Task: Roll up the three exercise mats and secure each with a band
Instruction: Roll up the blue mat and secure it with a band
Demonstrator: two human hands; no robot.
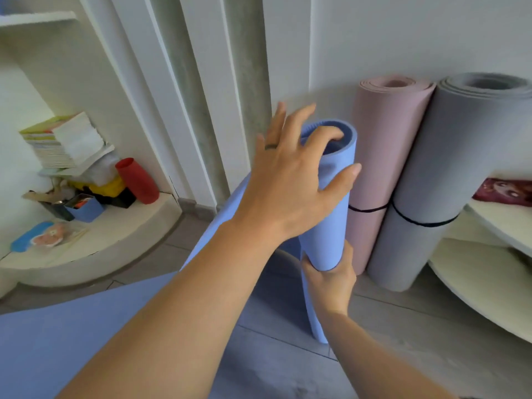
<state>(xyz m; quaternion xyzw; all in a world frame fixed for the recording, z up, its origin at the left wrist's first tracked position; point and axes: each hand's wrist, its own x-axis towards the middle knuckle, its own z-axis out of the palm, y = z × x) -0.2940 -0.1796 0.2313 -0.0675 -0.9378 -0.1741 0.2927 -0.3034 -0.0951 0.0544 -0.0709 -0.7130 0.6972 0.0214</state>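
The blue mat's (334, 226) smooth foam tail lies slack across the floor (403, 326), and its rolled tube stands upright. The right hand (331, 280) wraps the tube low down. The left hand (288, 182) caps its top, forefinger hooked into the core, thumb outside. Behind, a pink mat (383, 145) and a grey mat (449, 156) lean rolled against the wall (403, 38), each in a thin black band (423, 223).

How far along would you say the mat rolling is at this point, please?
Done: the pink mat and grey mat stand rolled, each with a black band. In hand: the left hand and right hand grip the blue mat, partly rolled, its tail loose. Left: finish rolling and band it.
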